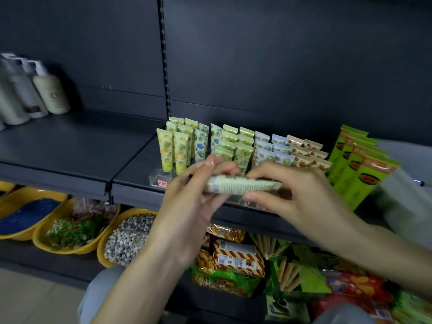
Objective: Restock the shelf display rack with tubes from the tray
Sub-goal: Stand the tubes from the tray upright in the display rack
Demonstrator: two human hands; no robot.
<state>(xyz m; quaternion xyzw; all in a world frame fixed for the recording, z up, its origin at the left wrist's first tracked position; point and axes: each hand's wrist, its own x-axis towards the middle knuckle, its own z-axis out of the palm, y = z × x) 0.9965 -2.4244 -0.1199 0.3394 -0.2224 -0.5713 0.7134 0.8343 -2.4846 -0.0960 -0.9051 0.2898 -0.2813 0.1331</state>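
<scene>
A pale tube (240, 185) with small print lies sideways between both hands, in front of the clear display rack (161, 178) on the dark shelf (77, 148). My left hand (196, 190) holds its left end with curled fingers. My right hand (294, 195) pinches its right end between thumb and fingers. The rack behind holds rows of upright tubes (177, 148): yellow fruit prints at the left, green and blue in the middle, strawberry prints at the right. No tray is in view.
Green boxes (360, 164) stand right of the rack. Pale bottles (35, 92) stand at the shelf's far left. Below are yellow bins (70, 250) of loose goods and snack packets (238, 256). A slotted upright (163, 54) divides the back panel.
</scene>
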